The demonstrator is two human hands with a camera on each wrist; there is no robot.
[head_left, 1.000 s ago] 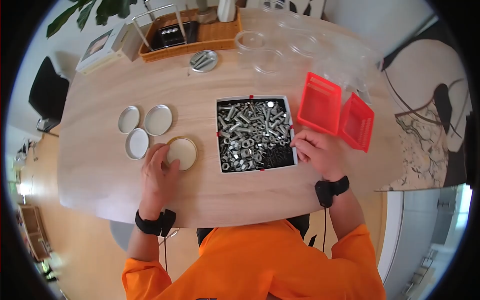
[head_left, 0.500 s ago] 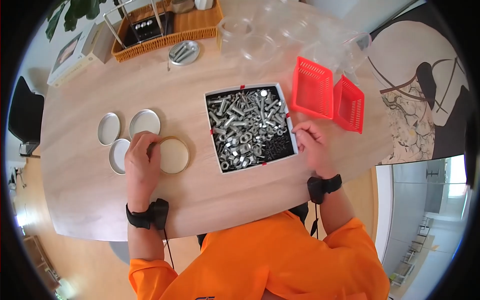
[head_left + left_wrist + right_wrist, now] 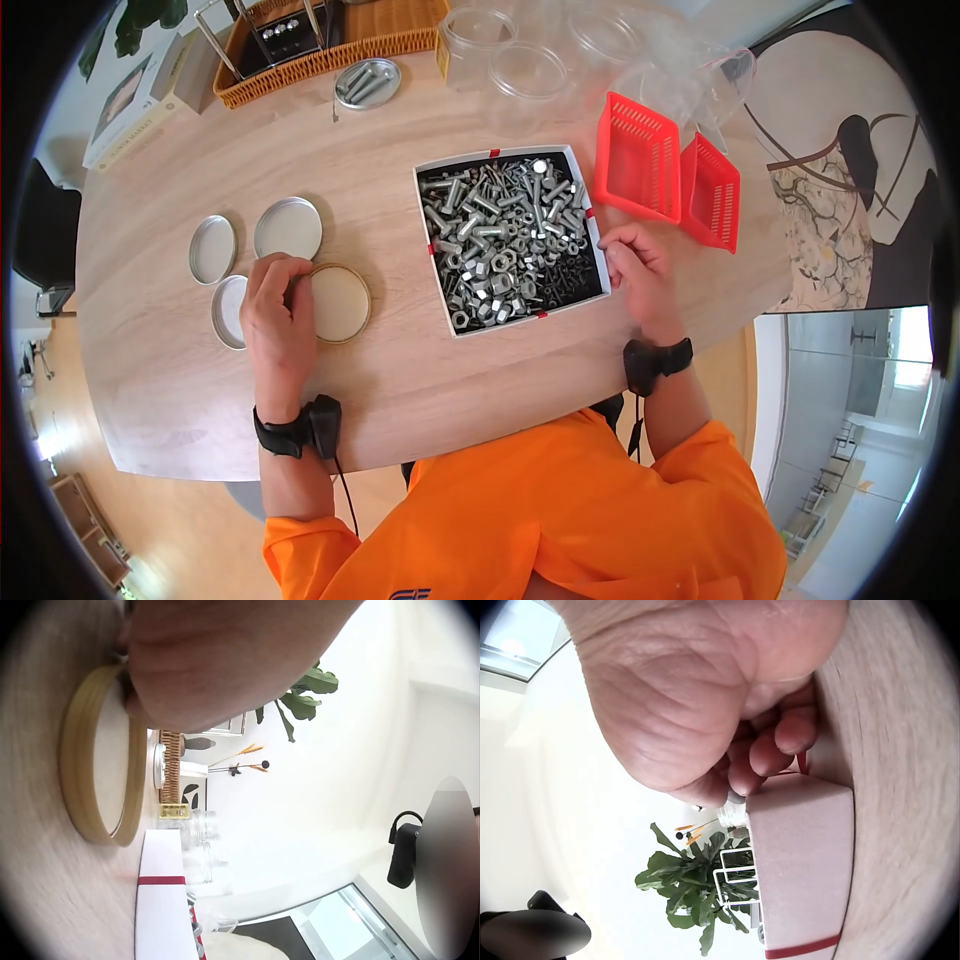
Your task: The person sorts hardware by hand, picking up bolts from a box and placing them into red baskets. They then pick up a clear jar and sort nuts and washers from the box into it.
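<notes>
A shallow round tin with a gold rim [image 3: 341, 303] lies on the table. My left hand [image 3: 277, 320] is at its left side, fingers bent down and pinching the rim; in the left wrist view the thumb reaches over the edge of the gold band [image 3: 75, 761]. A white-walled square box [image 3: 436, 285] with red tape marks holds a heap of bolts, screws and nuts [image 3: 505, 240]. At its right wall my right hand [image 3: 645, 280] holds the edge with curled fingers [image 3: 769, 755]; the right wrist view shows them against the pale box corner [image 3: 802, 840].
Several shallow silver tins, including one [image 3: 288, 228], sit left of my left hand. A silver dish [image 3: 350, 96] with a few bolts stands near a wicker tray [image 3: 400, 45]. Red baskets [image 3: 640, 160] stand right of the box; clear plastic jars [image 3: 527, 85] stand behind.
My left hand has shifted left across the gold-rimmed tin, its thumb no longer showing over the middle. The right hand stays at the box edge. The head view has tilted and moved.
</notes>
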